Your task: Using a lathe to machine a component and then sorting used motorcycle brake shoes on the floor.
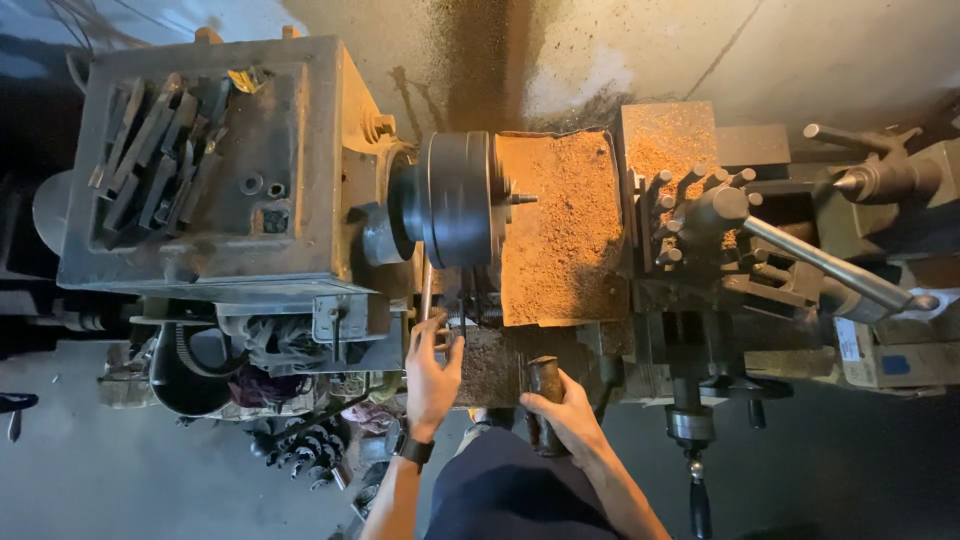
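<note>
Hard to read at the bottom edge: both forearms cut off by the frame, lap and dark trousers (515,495) filling the gap between them, floor at left lost in shadow. Heap of gears (300,445) below the left wrist only half made out in the gloom. Left hand (432,380) raised, palm away, wrist wearing a black watch (414,449), fingers (441,335) half curled around a thin steel lever (426,290) running up from the fingertips toward the round dark chuck (455,198); grip looks loose, not clenched. Right hand (568,412) lower, knuckles up, fingers wrapped tight around a short dark metal cylinder (545,385) standing upright, top end poking out above the thumb, lower end hidden behind the hand. Just beyond both sets of fingertips, tray of rusty shavings (560,235) under the lathe (230,170). Well off to the right of the right fingers, long handle (830,265) and clutter, partly blurred. Small stub (522,199) poking from the chuck face.
</note>
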